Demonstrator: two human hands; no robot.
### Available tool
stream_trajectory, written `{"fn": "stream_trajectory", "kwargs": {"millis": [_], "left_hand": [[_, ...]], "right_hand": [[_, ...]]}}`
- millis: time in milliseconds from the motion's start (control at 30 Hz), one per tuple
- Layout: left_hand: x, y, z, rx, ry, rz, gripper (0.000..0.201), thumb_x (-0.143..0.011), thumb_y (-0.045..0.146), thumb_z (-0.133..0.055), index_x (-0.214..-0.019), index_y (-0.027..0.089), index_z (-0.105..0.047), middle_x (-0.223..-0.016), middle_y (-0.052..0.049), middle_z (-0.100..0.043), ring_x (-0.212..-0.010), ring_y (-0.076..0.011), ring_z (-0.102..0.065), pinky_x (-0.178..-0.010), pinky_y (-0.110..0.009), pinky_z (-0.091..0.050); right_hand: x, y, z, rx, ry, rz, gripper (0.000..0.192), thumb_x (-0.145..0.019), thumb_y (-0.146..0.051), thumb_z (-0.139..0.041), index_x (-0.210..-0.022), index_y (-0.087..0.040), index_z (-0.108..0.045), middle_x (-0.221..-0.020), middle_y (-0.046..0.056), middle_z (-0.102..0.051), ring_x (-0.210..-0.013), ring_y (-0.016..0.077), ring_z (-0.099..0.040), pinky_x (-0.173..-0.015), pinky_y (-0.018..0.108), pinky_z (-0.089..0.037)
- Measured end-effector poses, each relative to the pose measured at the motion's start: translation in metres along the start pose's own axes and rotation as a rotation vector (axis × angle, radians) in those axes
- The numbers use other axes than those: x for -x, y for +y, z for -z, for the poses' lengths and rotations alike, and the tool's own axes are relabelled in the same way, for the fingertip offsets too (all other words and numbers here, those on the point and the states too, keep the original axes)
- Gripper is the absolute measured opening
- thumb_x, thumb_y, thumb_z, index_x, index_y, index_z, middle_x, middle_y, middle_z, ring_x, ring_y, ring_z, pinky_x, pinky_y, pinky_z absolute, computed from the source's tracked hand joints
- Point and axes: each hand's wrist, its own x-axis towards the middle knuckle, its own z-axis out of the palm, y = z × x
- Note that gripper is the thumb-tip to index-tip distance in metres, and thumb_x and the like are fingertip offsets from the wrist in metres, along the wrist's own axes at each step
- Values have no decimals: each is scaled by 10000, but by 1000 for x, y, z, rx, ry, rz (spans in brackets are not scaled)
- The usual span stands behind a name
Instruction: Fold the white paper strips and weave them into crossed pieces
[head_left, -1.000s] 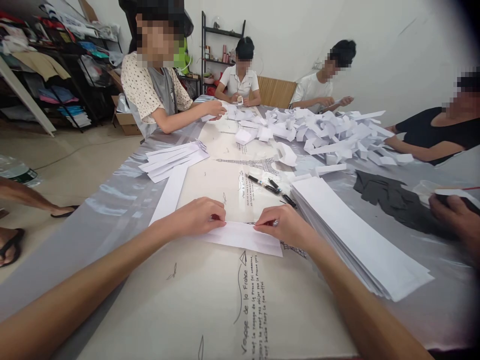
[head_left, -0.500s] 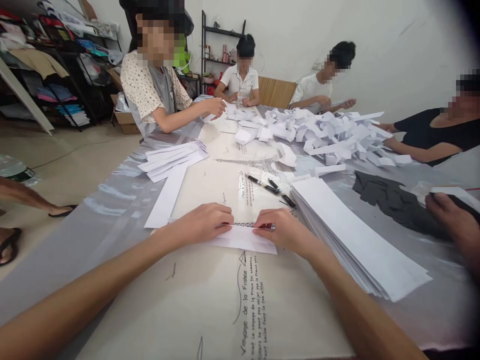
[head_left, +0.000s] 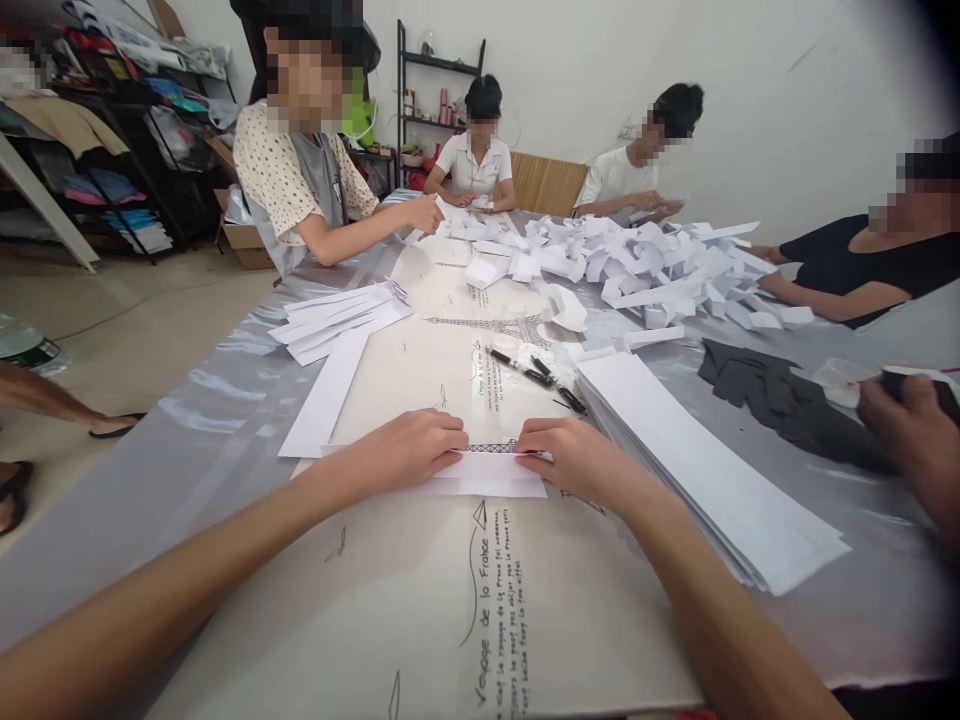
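Currently: left hand (head_left: 409, 450) and right hand (head_left: 577, 458) flat, pinning paper strip (head_left: 487, 478); stack of strips (head_left: 697, 470) at 3 o'clock. Best creased with edges aligned, pressure even.

Both hands, left (head_left: 409, 452) and right (head_left: 577, 458), lie palm-down, fingertips apparently pressed flat, forearms extended.

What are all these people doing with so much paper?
The person wearing the camera presses a white paper strip flat on the table with the left hand and right hand, folding it. A tall stack of white paper strips lies beside the right hand. Other people around the table handle paper too, near a big heap of folded white pieces.
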Motion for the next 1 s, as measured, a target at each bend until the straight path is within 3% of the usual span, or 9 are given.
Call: {"fn": "stream_trajectory", "kwargs": {"millis": [333, 467, 633, 1000], "left_hand": [[1, -2, 3, 70, 10, -9, 323, -987, 104, -496, -678, 193, -476, -720, 7, -530, -692, -161, -535, -664, -284, -383], [1, -3, 1, 72, 27, -9, 320, -968, 89, -499, -664, 190, -496, -689, 12, -517, -658, -154, -525, -649, -286, -383], [0, -2, 2, 126, 11, 29, 294, -963, 112, -511, -680, 183, -553, -696, 11, -556, -653, -142, -535, -632, -281, -374], [3, -19, 13, 407, -57, 174, 196, -917, 237, -644, -735, 181, -687, -736, 7, -688, -638, -116, -593, -616, -236, -434]], "right_hand": [[4, 2, 6, -12, -17, -5, 234, -947, -221, -646, -776, -260, -801, -835, 18, -730, -617, 146, -588, -577, 312, -411], [-5, -11, -5, -47, 64, 37, 144, -953, -267, -675, -971, -276, -818, -969, 45, -753, -790, 192, -663, -684, 323, -487], [-18, -16, -17, -105, 90, 115, 182, -959, -213, -665, -875, -252, -822, -870, 36, -747, -762, 178, -657, -675, 305, -486], [3, 4, 9, -246, 115, -10, 163, -943, -300, -688, -865, -263, -827, -841, 25, -749, -682, 157, -644, -639, 318, -501]]}}
